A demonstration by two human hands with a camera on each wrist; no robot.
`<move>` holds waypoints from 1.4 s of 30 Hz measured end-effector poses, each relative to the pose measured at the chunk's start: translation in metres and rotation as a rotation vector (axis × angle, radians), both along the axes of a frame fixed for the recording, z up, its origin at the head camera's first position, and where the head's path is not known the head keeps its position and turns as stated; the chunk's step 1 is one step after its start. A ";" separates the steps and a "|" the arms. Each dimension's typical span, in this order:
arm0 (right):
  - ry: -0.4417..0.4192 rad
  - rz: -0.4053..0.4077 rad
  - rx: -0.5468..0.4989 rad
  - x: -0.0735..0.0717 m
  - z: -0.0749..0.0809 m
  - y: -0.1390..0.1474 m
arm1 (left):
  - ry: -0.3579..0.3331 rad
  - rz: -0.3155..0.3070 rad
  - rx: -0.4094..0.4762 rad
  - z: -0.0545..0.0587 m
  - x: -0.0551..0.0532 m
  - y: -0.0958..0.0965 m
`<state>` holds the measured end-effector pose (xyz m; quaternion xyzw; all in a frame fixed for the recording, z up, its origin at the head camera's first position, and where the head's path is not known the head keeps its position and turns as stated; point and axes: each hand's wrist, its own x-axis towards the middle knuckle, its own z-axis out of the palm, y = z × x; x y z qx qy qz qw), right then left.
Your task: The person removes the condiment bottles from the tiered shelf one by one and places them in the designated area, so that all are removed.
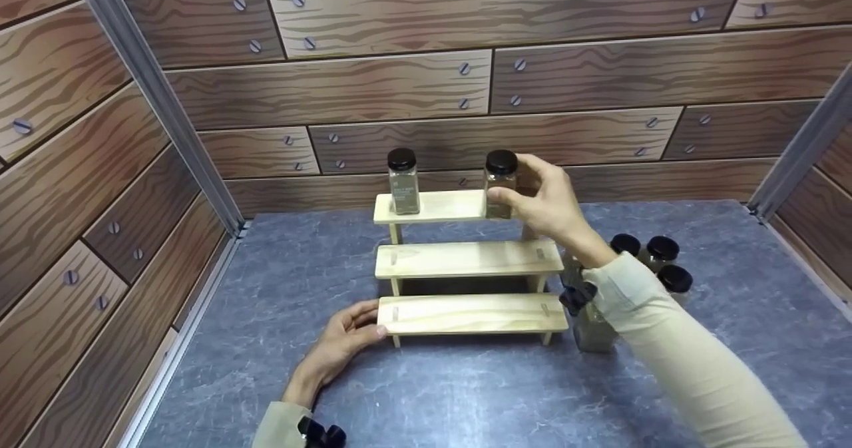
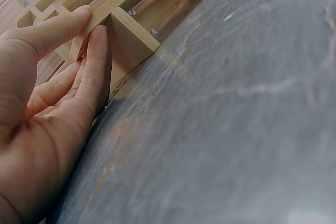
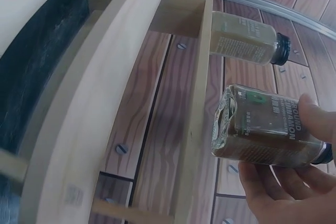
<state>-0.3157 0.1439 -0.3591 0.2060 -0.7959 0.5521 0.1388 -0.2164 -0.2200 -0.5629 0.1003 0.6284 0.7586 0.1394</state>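
Observation:
A three-step wooden rack point(image 1: 466, 315) stands on the table. My left hand point(image 1: 343, 341) pinches the left end of its lowest step; in the left wrist view the thumb point(image 2: 68, 27) lies over the board, fingers below. My right hand point(image 1: 549, 202) holds a black-capped glass spice jar point(image 1: 500, 188) between thumb and fingers at the right part of the top step. In the right wrist view this jar point(image 3: 262, 127) bears a ground cinnamon label, and its base is a little apart from the board point(image 3: 194, 114). Another spice jar point(image 1: 404, 185) stands on the top step's left part.
Several black-capped jars point(image 1: 662, 248) stand on the table right of the rack, partly hidden by my right forearm. One jar point(image 1: 594, 331) is below that wrist. Wood-patterned walls point(image 1: 399, 88) enclose the blue-grey table point(image 1: 266, 288) at the back and sides.

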 end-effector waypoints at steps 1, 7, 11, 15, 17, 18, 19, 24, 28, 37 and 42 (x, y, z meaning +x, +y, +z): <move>-0.001 0.005 -0.004 0.002 0.000 0.003 | 0.001 0.000 0.000 0.000 0.000 0.000; 0.009 0.027 0.002 0.022 0.002 0.021 | -0.006 0.009 -0.011 0.000 0.001 0.000; 0.033 0.038 0.028 0.036 0.003 0.035 | -0.008 0.007 -0.008 0.000 0.002 0.000; 0.048 0.045 0.046 0.048 0.003 0.049 | -0.005 0.003 -0.013 0.000 0.003 0.000; 0.052 0.045 0.055 0.053 0.003 0.057 | -0.001 0.003 -0.021 0.000 0.003 -0.001; 0.054 0.044 0.058 0.056 0.003 0.061 | -0.003 0.005 -0.024 -0.001 0.003 -0.001; 0.057 0.042 0.059 0.058 0.003 0.065 | -0.004 0.007 -0.026 -0.001 0.002 -0.001; 0.063 0.005 0.079 0.069 0.003 0.085 | 0.001 0.007 -0.012 0.000 0.002 -0.001; 0.051 -0.028 0.116 0.079 0.004 0.103 | 0.003 0.002 -0.014 0.000 0.001 0.000; 0.043 -0.079 0.206 0.094 0.000 0.136 | -0.003 0.008 -0.018 0.001 0.003 0.000; 0.072 -0.102 0.246 0.100 -0.005 0.151 | -0.008 0.010 -0.018 0.001 0.002 0.000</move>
